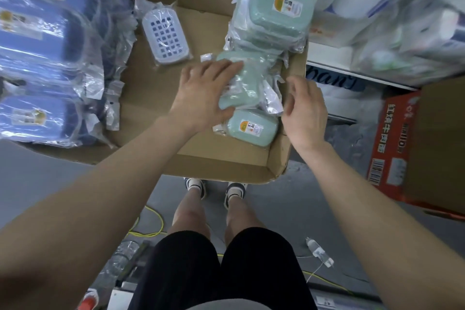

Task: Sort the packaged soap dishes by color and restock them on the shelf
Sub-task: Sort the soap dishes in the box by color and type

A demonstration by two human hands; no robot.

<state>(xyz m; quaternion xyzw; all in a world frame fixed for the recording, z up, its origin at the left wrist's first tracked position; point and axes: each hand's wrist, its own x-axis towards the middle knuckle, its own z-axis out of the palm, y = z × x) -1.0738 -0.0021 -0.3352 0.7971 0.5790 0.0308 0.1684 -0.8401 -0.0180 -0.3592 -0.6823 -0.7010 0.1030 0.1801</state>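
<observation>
head view: left hand lies flat with straight fingers pressing on a green packaged soap dish in the cardboard box, right hand hovers just beside it with fingers loosely curled, holding nothing. green stack sits at the box's far right, another green dish near the front edge, blue packs piled on the left, one white-tray dish alone in the middle. risk: the slippery plastic wrap could slide under a flat palm and knock the tilted green stack over, or the odd white one gets mixed into a color pile.
</observation>
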